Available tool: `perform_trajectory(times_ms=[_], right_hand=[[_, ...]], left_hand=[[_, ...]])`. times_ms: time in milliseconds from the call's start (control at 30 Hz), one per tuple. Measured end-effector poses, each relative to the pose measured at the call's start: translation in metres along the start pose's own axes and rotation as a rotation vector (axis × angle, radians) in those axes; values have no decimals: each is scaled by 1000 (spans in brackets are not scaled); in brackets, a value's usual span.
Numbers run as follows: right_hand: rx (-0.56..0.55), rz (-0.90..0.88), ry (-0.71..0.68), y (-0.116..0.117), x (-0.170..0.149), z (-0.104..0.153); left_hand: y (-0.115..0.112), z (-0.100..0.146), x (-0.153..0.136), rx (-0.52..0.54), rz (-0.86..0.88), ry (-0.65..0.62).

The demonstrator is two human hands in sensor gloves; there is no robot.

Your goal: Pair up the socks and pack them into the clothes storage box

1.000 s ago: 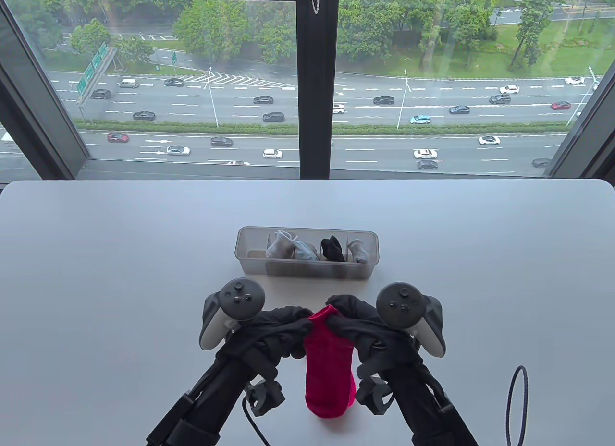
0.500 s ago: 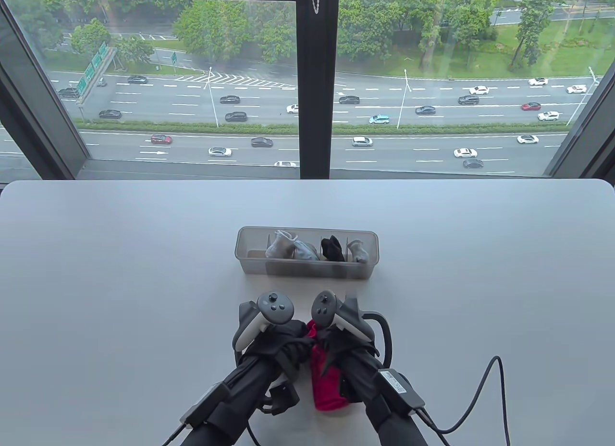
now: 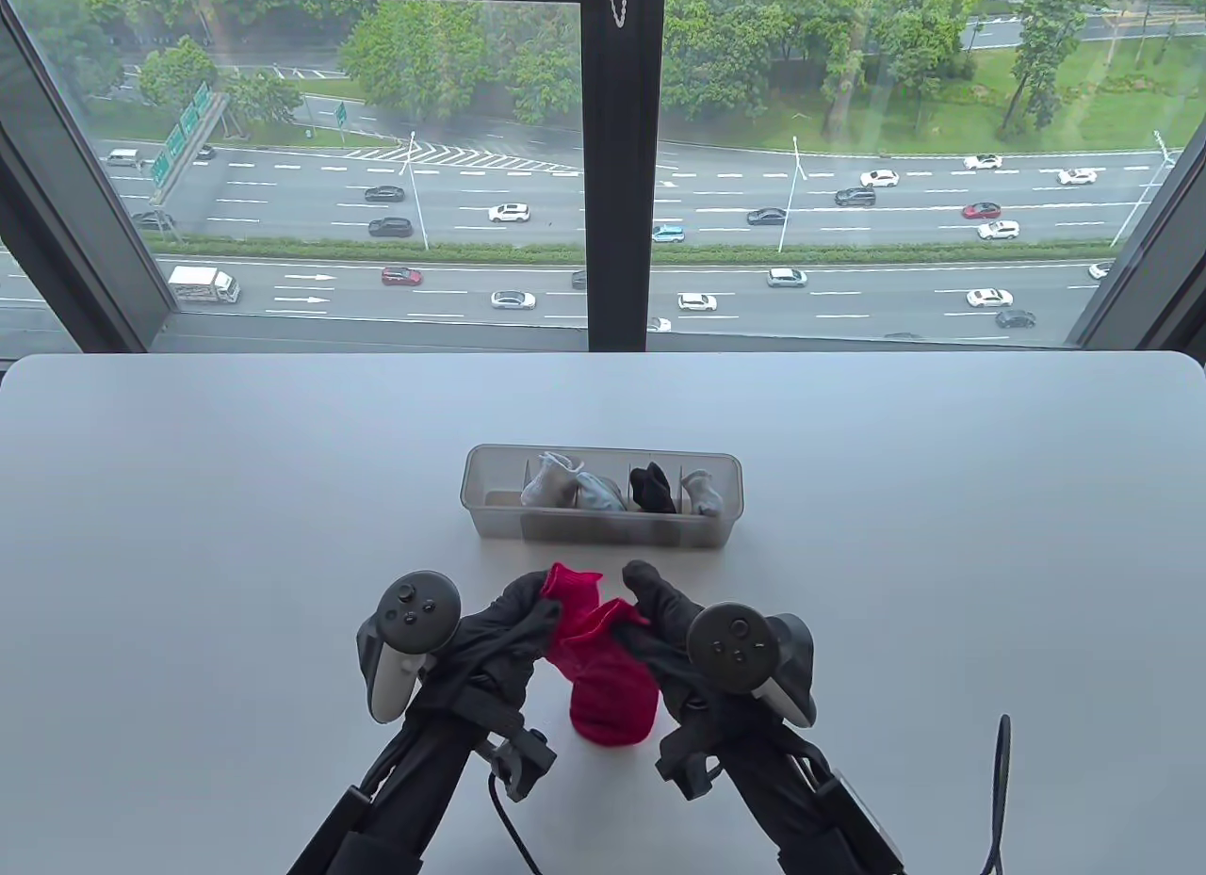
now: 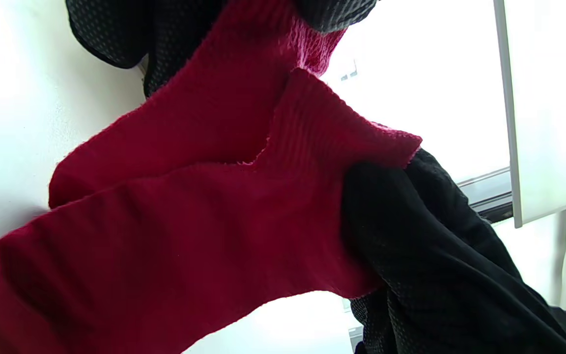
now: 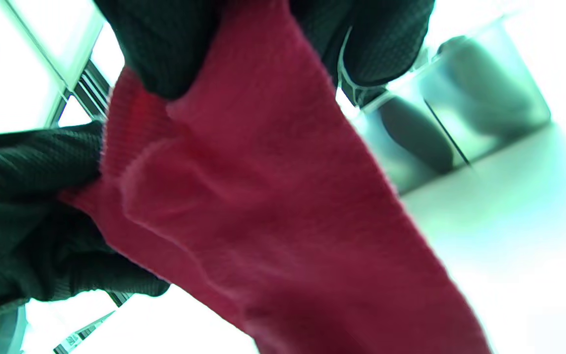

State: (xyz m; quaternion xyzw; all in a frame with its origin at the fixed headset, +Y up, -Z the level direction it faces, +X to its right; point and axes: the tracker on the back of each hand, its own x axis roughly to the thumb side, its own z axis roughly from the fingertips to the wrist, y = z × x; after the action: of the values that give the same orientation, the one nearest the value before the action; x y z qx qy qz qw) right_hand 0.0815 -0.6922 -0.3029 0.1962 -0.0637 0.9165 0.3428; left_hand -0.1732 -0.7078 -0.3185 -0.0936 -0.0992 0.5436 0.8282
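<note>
Two red knitted socks (image 3: 603, 672) hang together between the gloved hands, near the front of the white table (image 3: 188, 536) and just in front of the clear plastic storage box (image 3: 600, 532). The left hand (image 3: 513, 630), in a black mesh glove, has its fingers curled onto the cuff of one sock, whose ribbed top sticks up past the fingertips. The right hand (image 3: 664, 630) pinches the cuff of the other sock, thumb and fingers closed on the cloth. In the left wrist view the two red socks (image 4: 189, 196) overlap, one ribbed cuff lying in front of the other, with the right hand's gloved fingers (image 4: 410, 246) clamped on the nearer cuff. The right wrist view shows the red fabric (image 5: 273, 196) gripped at the top by dark fingers (image 5: 165, 44); it is blurred, so whether the toes touch the table is hard to tell. The toe ends droop toward the person.

The box sits crosswise at the table's middle, split by thin dividers. A pale grey sock bundle (image 3: 551, 484) and another grey bundle (image 3: 595, 494) fill its middle-left cells, a black bundle (image 3: 652, 487) comes next, and a light grey bundle (image 3: 703, 492) lies at the right end.
</note>
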Motion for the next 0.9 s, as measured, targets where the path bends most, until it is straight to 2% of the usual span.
perform_trajectory(times_ms=[67, 133, 233, 300, 367, 433, 467, 533, 567, 600, 633, 667, 700, 767, 900], right_hand=[[137, -62, -139, -8, 8, -2], [184, -126, -161, -11, 15, -2], [93, -172, -116, -9, 17, -2], [-23, -136, -95, -11, 16, 1], [-31, -142, -93, -11, 17, 3], [-62, -136, -70, -11, 18, 3], [-55, -120, -74, -10, 18, 3], [-62, -107, -61, -8, 17, 4], [-65, -100, -53, -9, 16, 4], [-47, -78, -59, -10, 14, 2], [24, -53, -74, -14, 12, -1], [150, -27, -84, -17, 7, -4], [232, -34, -87, -20, 3, -4], [173, -67, -82, -23, -2, -4], [67, -37, -92, -23, 0, -1]], left_hand=[[2, -1, 2, -21, 2, -19], [-1, -2, 7, -85, 27, -83], [-12, -1, 17, -242, 82, -183], [-14, 0, 18, -253, 125, -217], [-17, 1, 17, -293, 184, -240], [-23, 2, 19, -382, 189, -259], [-24, 3, 21, -385, 153, -255], [-25, 5, 27, -246, 19, -218], [-23, 6, 30, -152, -32, -239], [-22, 5, 33, -177, -47, -274], [-21, 7, 33, -223, -53, -263], [-20, 8, 33, -257, -50, -283], [-20, 7, 34, -283, -55, -281], [-19, 9, 36, -260, -125, -249], [-18, 11, 45, -135, -412, -262]])
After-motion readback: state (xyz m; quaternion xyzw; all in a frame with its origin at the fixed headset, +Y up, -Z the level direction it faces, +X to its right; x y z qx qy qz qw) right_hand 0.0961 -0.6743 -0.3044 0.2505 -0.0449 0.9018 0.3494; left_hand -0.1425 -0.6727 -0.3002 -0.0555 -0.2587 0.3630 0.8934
